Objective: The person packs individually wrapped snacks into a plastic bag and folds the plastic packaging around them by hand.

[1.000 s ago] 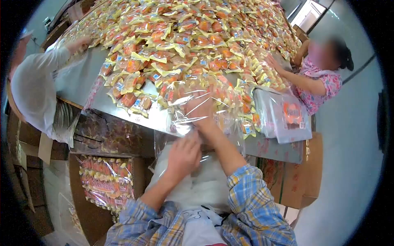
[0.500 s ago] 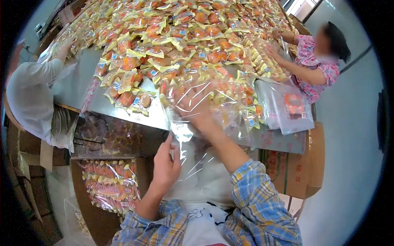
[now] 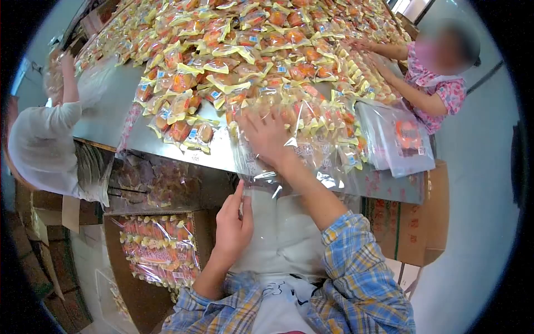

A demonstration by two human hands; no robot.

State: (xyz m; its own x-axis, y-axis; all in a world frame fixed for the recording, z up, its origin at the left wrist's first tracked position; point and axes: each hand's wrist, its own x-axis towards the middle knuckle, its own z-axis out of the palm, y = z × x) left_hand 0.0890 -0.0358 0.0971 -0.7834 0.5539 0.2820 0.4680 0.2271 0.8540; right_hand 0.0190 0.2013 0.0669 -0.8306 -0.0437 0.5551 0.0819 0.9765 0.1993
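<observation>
- Right hand (image 3: pixel 266 136), fingers spread, lies on or in a clear bag (image 3: pixel 320 153), cannot tell which; no grip shows
- Left hand (image 3: pixel 233 225) at the bag's near edge, thumb and index slightly apart; cannot tell whether they pinch film
- Bag at the table's (image 3: pixel 219 155) near side, wrapped cakes (image 3: pixel 222 42) farther off

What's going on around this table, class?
The wearer's right hand lies spread over wrapped snacks, apparently inside a clear bag. The left hand is near the bag's lower edge; whether it grips is unclear. A co-worker on the right reaches into the snack pile. Spare bags lie on the table, and a packed bag sits in a box below.
</observation>
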